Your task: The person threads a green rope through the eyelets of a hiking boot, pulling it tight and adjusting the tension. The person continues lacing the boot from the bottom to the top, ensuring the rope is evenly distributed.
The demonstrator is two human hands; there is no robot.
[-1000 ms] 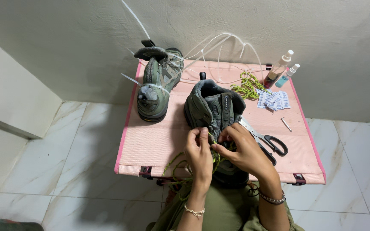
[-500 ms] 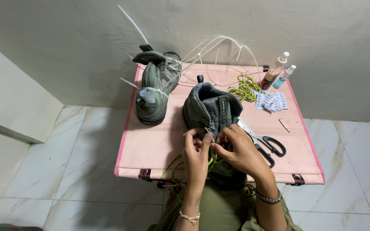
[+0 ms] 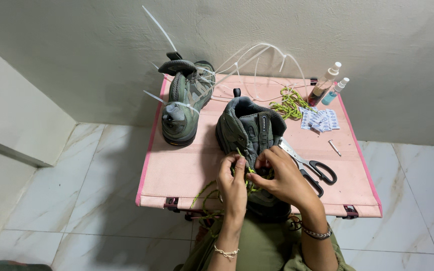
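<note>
Grey-green and bulky, the near shoe (image 3: pixel 251 135) lies at the middle of the pink table's (image 3: pixel 182 170) near edge, its long axis running from the far edge toward the person, heel collar pointing away and toe hidden under the hands. Both hands meet over the lacing area: the left hand (image 3: pixel 233 183) has thumb and fingers pinched shut on a strand of the yellow-green lace (image 3: pixel 249 184), and the right hand (image 3: pixel 280 175) curls closed over the same lace just beside it, fingertips pressed against the tongue of the shoe. The two hands all but touch, left hand on the left flank of the shoe, right hand on the right flank and slightly farther up it, so the lace sits directly between them with neither hand clearly nearer. Loose loops of the lace hang off the near edge below the left wrist. Just to the right of the right hand, black-handled scissors (image 3: pixel 310 168) lie on the table, blades angled toward the shoe. A second shoe (image 3: pixel 184 103) stands at the far left corner with white zip ties (image 3: pixel 257 55) bristling from it and arching toward the wall. Toward the far right corner sit a spare bundle of lace (image 3: pixel 288 103), small white packets (image 3: pixel 320 119) and two spray bottles (image 3: pixel 330 84).
</note>
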